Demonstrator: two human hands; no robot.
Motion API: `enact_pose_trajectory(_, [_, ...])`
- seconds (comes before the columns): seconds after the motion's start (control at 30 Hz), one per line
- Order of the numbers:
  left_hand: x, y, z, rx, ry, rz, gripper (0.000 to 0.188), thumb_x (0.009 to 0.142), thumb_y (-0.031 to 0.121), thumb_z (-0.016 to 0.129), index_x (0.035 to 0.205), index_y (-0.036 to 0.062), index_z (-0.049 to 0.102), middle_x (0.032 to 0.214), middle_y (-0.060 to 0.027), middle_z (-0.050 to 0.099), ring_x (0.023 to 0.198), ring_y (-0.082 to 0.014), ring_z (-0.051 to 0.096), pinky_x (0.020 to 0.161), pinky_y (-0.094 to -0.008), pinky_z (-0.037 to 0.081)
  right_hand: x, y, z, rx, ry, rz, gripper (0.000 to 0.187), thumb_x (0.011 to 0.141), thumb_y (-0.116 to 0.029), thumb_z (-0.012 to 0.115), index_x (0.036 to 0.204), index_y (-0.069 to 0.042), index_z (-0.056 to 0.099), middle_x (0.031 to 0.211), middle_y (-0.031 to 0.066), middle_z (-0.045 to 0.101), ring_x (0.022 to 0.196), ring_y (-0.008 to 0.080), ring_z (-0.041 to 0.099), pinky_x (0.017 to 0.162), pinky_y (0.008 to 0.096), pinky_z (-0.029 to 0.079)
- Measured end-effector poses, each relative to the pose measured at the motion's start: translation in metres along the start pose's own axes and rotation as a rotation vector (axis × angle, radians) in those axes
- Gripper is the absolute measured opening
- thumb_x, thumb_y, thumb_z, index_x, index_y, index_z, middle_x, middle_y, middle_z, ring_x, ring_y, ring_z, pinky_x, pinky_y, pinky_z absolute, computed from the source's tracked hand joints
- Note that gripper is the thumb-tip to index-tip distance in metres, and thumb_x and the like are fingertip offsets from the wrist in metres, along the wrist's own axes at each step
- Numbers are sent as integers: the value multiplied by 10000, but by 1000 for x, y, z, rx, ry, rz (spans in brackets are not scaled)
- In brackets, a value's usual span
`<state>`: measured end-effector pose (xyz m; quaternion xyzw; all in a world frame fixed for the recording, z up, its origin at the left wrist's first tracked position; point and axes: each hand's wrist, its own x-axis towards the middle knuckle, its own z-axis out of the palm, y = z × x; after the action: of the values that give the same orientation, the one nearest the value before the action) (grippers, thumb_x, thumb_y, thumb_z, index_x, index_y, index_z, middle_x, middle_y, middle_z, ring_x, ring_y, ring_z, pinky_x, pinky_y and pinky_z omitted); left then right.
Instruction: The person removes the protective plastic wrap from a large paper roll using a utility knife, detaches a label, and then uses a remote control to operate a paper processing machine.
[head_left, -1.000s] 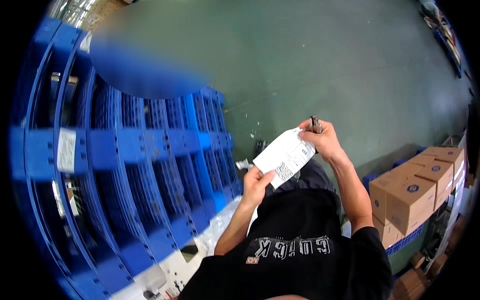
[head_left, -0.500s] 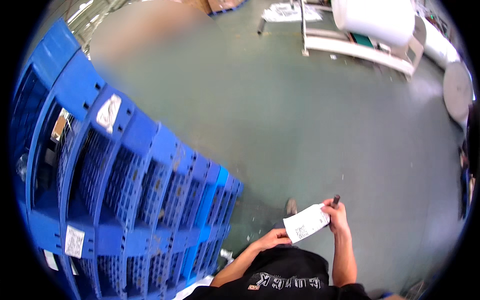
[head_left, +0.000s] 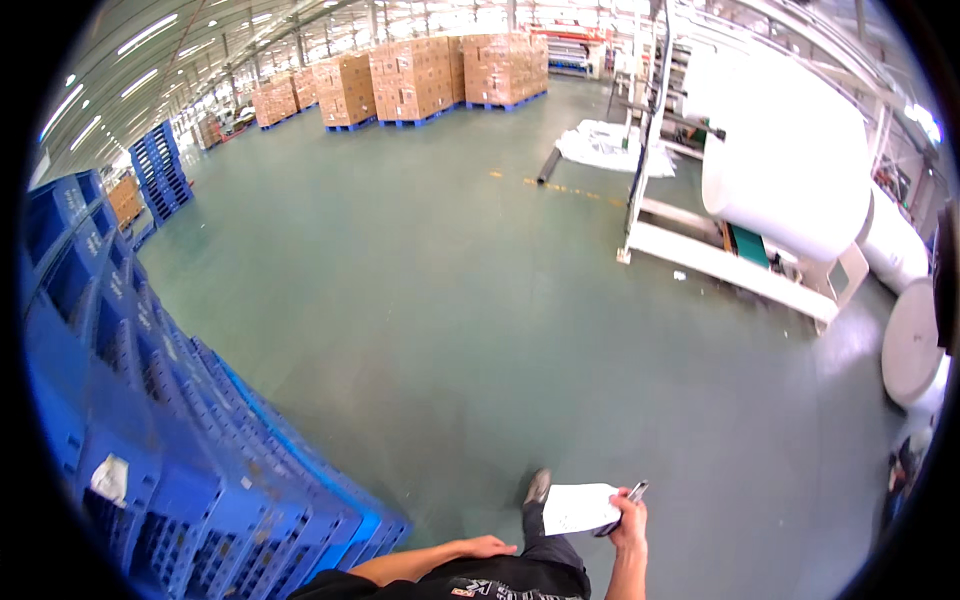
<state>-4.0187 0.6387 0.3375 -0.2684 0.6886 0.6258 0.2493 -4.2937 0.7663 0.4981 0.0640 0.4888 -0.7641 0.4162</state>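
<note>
My right hand is closed on a white paper sheet with faint print, which reaches out to the left over my leg. From the same fist a dark pen-like stick with a shiny end pokes up. Below the sheet's right edge is a small dark part whose kind I cannot make out. My left hand rests low in front of my black shirt, apart from the sheet, with its fingers loosely stretched and nothing visible in them.
Stacked blue plastic pallets rise close on my left. A white machine frame carries a big white roll at the right, with another roll near it. Wrapped carton stacks stand far off. A dark tube lies on the floor.
The view has tipped up, bringing the far cartons and hall into sight. My left hand has let go of the sheet and moved left. My right hand keeps the sheet and stick.
</note>
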Motion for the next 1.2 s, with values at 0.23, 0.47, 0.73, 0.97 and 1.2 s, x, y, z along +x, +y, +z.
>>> enact_pose_trajectory(0.23, [46, 95, -156, 372, 511, 220, 418, 890, 461, 439, 793, 77, 573, 695, -145, 605, 675, -317, 591, 619, -426, 455, 188, -37, 153, -137, -172, 194, 232, 718, 52, 556, 935, 0, 495, 821, 146, 576, 725, 264, 605, 637, 388, 533])
enact_pose_trajectory(0.47, [137, 82, -308, 713, 702, 316, 424, 928, 404, 362, 775, 49, 538, 687, -133, 617, 628, -330, 618, 522, -425, 495, 365, -56, 386, -439, -532, 227, 201, 715, 53, 568, 902, 10, 508, 800, 136, 576, 702, 236, 607, 607, 357, 523])
enact_pose_trajectory(0.73, [186, 42, -557, 608, 754, 80, 427, 918, 430, 358, 853, 62, 566, 741, -141, 635, 697, -348, 628, 598, -452, 503, 482, 25, 585, -314, -544, 395, 246, 709, 65, 532, 936, -11, 475, 859, 164, 569, 791, 298, 614, 710, 445, 533])
enact_pose_trajectory(0.97, [163, 96, -735, 51, 416, 190, 577, 869, 582, 365, 1054, 72, 561, 1000, -165, 608, 973, -319, 570, 799, -426, 451, 562, 68, 721, -396, -591, 409, 246, 701, 54, 559, 931, -4, 490, 853, 152, 569, 765, 299, 608, 673, 427, 529])
enact_pose_trajectory(1.2, [164, 52, -911, 355, 711, 495, 314, 817, 374, 520, 858, 84, 634, 805, -165, 625, 724, -333, 602, 612, -471, 471, 662, 156, 878, -627, -645, 474, 318, 730, 0, 637, 1016, -67, 515, 934, 68, 569, 858, 234, 567, 750, 365, 485])
